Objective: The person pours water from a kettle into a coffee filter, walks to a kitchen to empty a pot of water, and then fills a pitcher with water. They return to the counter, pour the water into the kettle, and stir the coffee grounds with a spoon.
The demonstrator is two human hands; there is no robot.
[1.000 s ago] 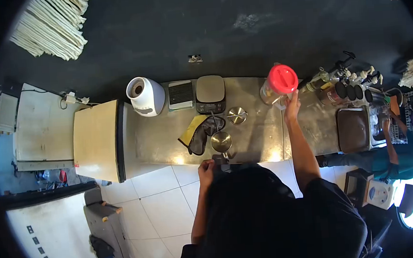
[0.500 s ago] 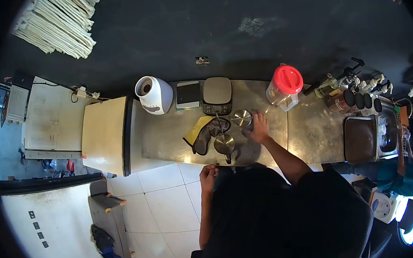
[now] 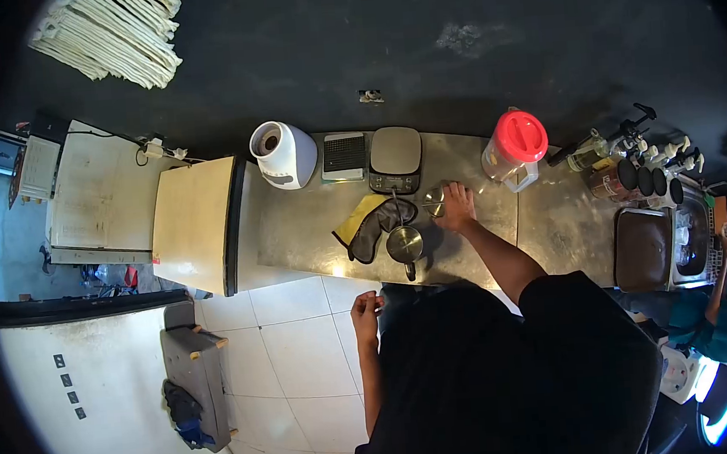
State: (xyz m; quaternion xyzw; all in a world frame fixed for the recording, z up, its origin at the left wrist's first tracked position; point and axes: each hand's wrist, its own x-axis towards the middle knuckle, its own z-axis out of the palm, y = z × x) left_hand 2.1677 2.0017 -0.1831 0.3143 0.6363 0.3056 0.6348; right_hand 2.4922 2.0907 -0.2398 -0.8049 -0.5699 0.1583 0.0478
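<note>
My right hand (image 3: 458, 207) is closed around the right side of a small round metal cup (image 3: 433, 202) on the steel counter. Near the counter's front edge, my left hand (image 3: 367, 313) hangs with curled fingers; whether anything is in them is hidden. A metal pitcher with a dark handle (image 3: 404, 245) stands to the left of my right hand. Beside it lies a yellow and dark grey cloth or mitt (image 3: 365, 229). Behind these, a digital scale (image 3: 396, 159) rests against the wall side.
A white grinder-like appliance (image 3: 288, 156) and a dark-topped flat device (image 3: 344, 156) stand at the back left. To the right are a red-lidded jug (image 3: 516, 150), several bottles, and a sink (image 3: 690, 238). Another person (image 3: 714, 325) is at the far right.
My right hand has moved from beside the metal cup onto it, its fingers now around its side. My left hand stays low and curled. The whole view has shifted slightly.
</note>
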